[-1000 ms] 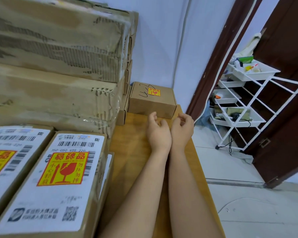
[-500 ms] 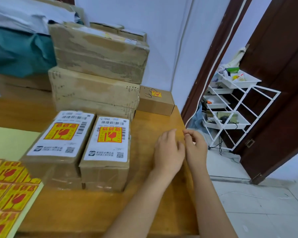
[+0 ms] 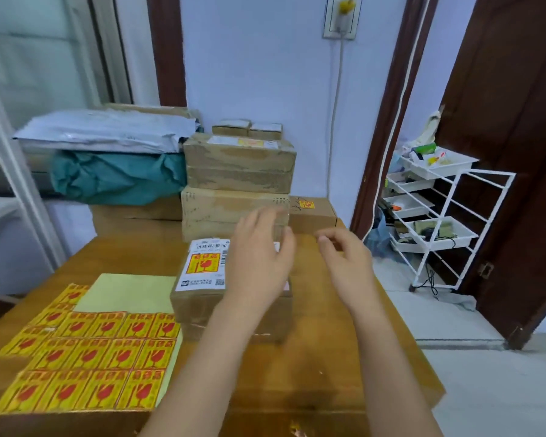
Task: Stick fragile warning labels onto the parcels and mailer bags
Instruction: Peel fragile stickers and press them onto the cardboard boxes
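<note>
Both hands hold nothing: the left hand (image 3: 259, 263) hovers, fingers spread, over the labelled parcels (image 3: 202, 288), while the right hand (image 3: 344, 263) hangs loosely curled just beside them. One sheet of fragile labels (image 3: 85, 351) (roughly eighteen left, blurred) lies on the table (image 3: 312, 373), well left of both hands.

Sheet of yellow-and-red fragile labels (image 3: 85, 357) lies flat at the near left of the tabletop (image 3: 312, 357), a few spots already peeled off (top right is bare backing). Two small cardboard parcels (image 3: 202, 279) sit side by side mid-table; the left one shows a fragile sticker on its white shipping label. Behind them, taped boxes (image 3: 238, 181) are stacked, with a small labelled box (image 3: 312, 212) at the right and grey and teal mailer bags (image 3: 108, 159) piled at the left.
</note>
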`<state>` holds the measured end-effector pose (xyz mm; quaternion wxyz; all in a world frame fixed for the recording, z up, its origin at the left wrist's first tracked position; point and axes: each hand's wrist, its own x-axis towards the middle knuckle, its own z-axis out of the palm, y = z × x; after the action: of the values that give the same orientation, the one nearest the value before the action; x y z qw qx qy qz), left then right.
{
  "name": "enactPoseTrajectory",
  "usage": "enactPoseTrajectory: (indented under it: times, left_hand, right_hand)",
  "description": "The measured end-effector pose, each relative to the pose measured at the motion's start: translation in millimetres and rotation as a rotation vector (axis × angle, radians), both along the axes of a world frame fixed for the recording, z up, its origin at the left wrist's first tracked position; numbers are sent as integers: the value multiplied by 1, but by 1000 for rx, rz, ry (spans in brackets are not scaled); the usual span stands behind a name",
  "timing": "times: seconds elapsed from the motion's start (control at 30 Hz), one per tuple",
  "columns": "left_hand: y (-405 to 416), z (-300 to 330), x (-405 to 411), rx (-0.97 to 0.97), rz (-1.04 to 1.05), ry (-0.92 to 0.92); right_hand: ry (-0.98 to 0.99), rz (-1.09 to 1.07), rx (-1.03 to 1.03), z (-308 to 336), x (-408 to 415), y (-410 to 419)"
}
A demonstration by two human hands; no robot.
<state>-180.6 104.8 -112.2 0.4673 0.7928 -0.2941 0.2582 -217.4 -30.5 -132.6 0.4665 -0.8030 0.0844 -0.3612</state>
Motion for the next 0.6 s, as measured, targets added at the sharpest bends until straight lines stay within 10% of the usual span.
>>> enactPoseTrajectory:
  times: [0.23,0.6]
  left_hand:
    - [100,-23,60,-168,322,500]
    - [95,-42,55,-414,58,1005]
  right_hand:
    - [224,26,190,-6,14,43]
    - [347,92,642,-29,14,56]
